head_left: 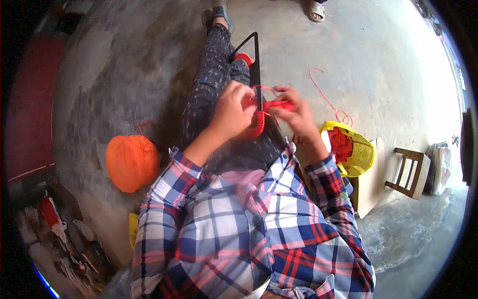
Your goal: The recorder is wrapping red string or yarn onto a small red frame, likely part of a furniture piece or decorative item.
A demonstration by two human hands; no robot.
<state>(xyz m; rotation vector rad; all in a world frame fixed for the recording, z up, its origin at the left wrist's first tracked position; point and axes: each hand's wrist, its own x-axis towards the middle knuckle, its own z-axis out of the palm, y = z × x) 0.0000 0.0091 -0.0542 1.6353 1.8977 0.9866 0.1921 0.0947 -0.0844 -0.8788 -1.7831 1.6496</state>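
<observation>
Cord (285,105) in both hands beside a black frame

A bunch of red cord lies over the lap of a seated person in a checked shirt (269,229), with one hand on either side of it. The left hand (233,112) has its fingers curled closed on the cord at the left of the bar of the black frame (256,72); the right hand (298,113) appears to grasp the bunch on the right, though blur softens its fingertips. The frame reaches far over the legs, and tight red turns (260,125) curve round its near end.

To the right on the floor (294,55), a yellow container (362,158) holds red material (340,143); a loose red strand (323,92) trails beyond its far side. Farther right is a wooden stool (419,175). A rounded orange object (132,163) stands left of the person. Far off shows another person's sandal (316,10).
</observation>
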